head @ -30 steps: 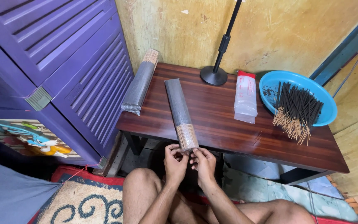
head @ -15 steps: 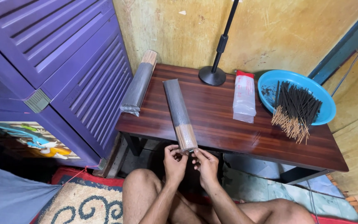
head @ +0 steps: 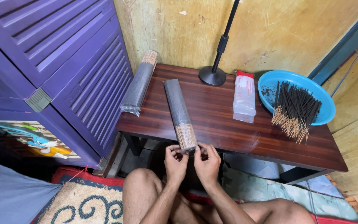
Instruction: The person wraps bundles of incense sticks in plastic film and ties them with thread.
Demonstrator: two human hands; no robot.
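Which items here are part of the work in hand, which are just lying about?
In hand: left hand, right hand, packed incense bundle at the table edge.
Lying about: second bundle, blue bowl of loose sticks, plastic sleeves, stand base.

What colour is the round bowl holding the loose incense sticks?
The bowl is bright blue, seen best in the head view, at the table's right end.

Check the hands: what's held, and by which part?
Both the left hand and right hand pinch the incense pack at its near end, where the bare stick ends overhang the table.
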